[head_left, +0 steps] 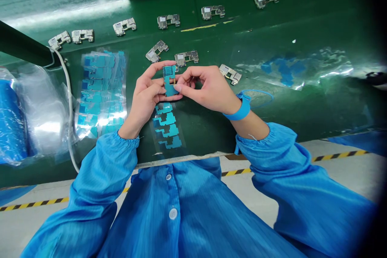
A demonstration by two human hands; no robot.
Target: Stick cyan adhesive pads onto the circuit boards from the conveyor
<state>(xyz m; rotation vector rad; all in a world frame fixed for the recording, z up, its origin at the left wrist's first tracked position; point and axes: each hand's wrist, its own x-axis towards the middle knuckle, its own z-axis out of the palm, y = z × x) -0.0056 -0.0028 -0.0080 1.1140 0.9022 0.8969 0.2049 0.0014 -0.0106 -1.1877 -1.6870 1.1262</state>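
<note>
Upright between my fingers is a small circuit board [169, 81] covered by a teal film. My left hand [146, 93] is closed around its left side and its ends. With thumb and forefinger pinched, my right hand [211, 88] touches the board's right edge. Just below lies a clear strip of teal stickers [171, 130] on the green bench. Two bare circuit boards, one tilted [157, 51] and one level [186, 58], rest just beyond my hands. Another board [230, 74] lies behind my right wrist, which wears a blue band [242, 108].
Several more boards [169, 21] form a row across the back of the green bench [211, 129]. At left are sticker sheets [101, 92], a white cable [69, 88] and a blue plastic-wrapped bundle [12, 121]. A plastic sheet with blue pieces [286, 70] lies at right.
</note>
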